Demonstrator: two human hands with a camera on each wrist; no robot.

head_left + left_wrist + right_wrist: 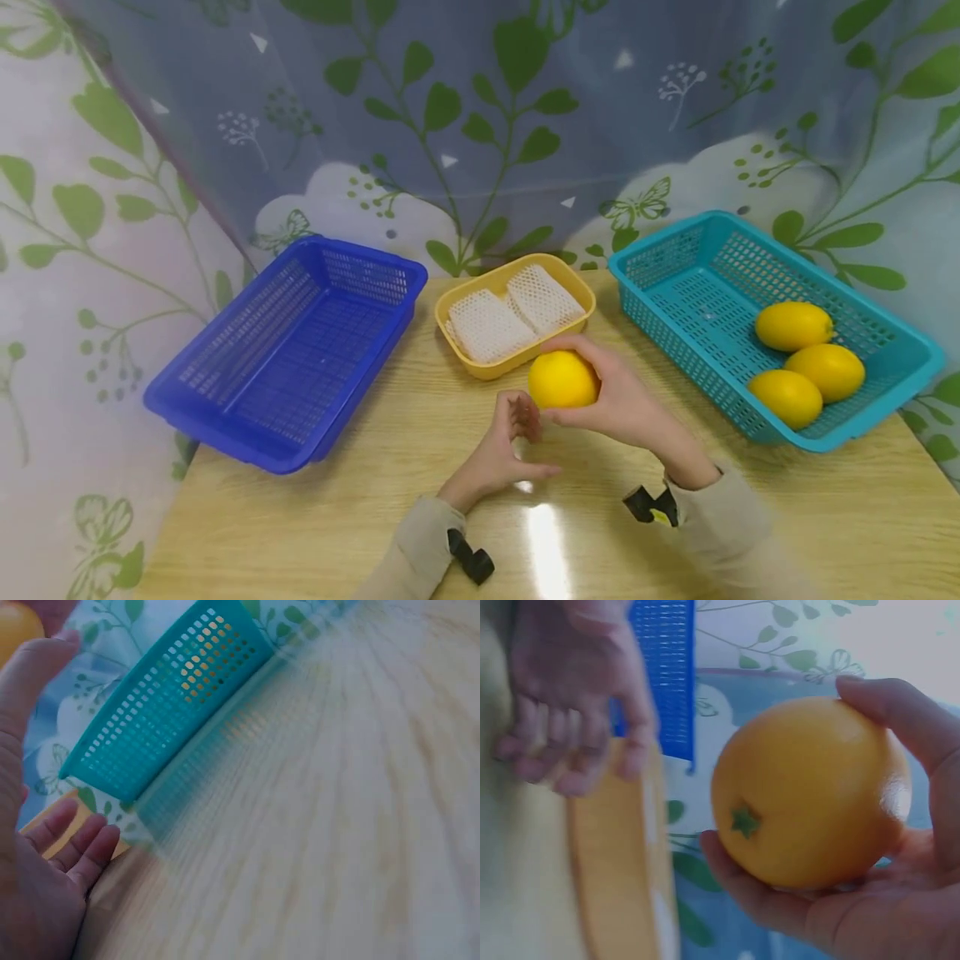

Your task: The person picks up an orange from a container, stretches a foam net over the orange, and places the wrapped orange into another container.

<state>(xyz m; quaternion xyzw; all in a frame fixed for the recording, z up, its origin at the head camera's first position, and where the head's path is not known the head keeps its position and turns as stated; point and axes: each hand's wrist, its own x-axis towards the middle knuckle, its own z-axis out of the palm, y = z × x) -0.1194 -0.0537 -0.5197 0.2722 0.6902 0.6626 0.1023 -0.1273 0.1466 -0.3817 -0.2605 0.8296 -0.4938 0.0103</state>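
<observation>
A round orange (564, 380), yellow in the head view, is held up above the table in my right hand (626, 400). In the right wrist view, thumb and fingers wrap its sides, and a green star-shaped stem end shows on the orange (810, 791). My left hand (498, 454) hovers just left of and below it, thumb spread from loosely bent fingers, with nothing in its grasp. Behind the orange stands a small yellow basket (491, 372) holding two folded white foam net sleeves (491, 325). Several yellow fruits are in view; three, including one yellow fruit (793, 326), lie in the teal basket (675, 354).
At the left a blue basket (367, 379) stands on the wooden table (360, 517), with no fruit visible inside. A leaf-patterned curtain (465, 125) hangs behind the baskets and along both sides.
</observation>
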